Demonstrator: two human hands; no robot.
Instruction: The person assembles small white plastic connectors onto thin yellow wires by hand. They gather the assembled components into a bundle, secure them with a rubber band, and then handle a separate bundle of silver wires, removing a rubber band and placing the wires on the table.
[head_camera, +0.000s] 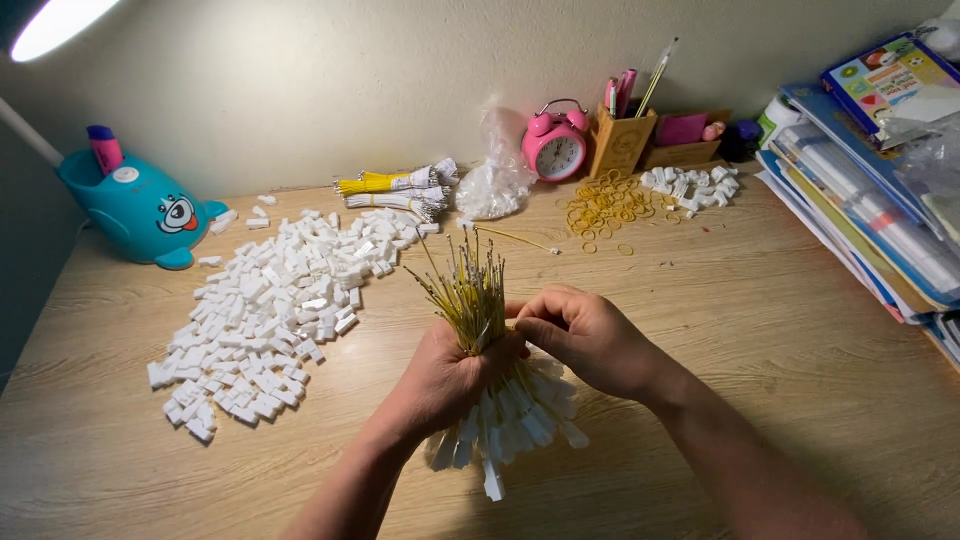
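Left hand (445, 375) clamps a bundle of yellow wires (470, 295); right hand (580, 335) pinches its top. Bare bench (740, 300) lies right of them. Clear plastic bag (495, 180) stands by the back wall.

Your left hand (450, 375) is curled into a closed grip, knuckles toward you, forearm rising from the bottom edge. Your right hand (585, 335) comes in from the lower right, wrist bent inward, its fingertips (525, 312) pinched together just beside the left hand's thumb side.
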